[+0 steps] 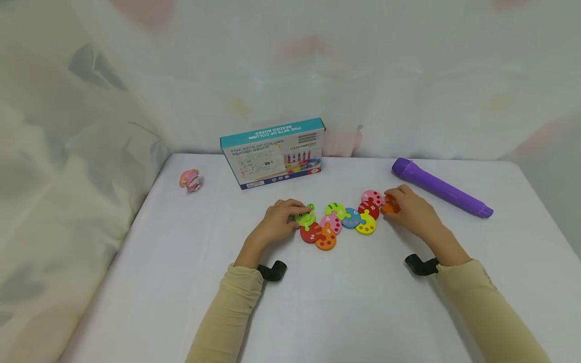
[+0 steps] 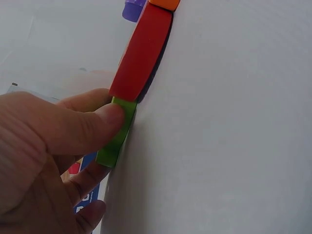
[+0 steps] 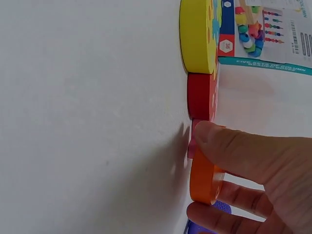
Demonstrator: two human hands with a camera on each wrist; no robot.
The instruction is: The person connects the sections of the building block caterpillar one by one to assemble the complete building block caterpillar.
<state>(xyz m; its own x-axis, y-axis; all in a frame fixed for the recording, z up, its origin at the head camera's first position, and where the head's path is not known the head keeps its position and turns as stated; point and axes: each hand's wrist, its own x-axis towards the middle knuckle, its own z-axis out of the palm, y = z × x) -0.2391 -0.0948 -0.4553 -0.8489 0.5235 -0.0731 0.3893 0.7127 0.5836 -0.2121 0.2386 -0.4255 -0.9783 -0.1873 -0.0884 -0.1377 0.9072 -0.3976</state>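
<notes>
A number puzzle shaped like a caterpillar lies in a zigzag on the table. Its green smiling head piece (image 1: 305, 218) is at the left end, pinched between the thumb and fingers of my left hand (image 1: 278, 220). From there run a red piece (image 1: 310, 233), an orange piece (image 1: 326, 241), then pink, green, blue (image 1: 351, 219), yellow (image 1: 365, 225), red and pink discs (image 1: 372, 197). At the right end my right hand (image 1: 412, 210) pinches another orange piece (image 3: 202, 175) against the pink disc; whether they interlock is hidden by the fingers.
A bead-set box (image 1: 274, 156) stands behind the puzzle. To the back right lies a purple microphone-shaped tube (image 1: 442, 188), close to my right hand. A small pink figurine (image 1: 190, 180) stands at the back left of the white table (image 1: 345, 307).
</notes>
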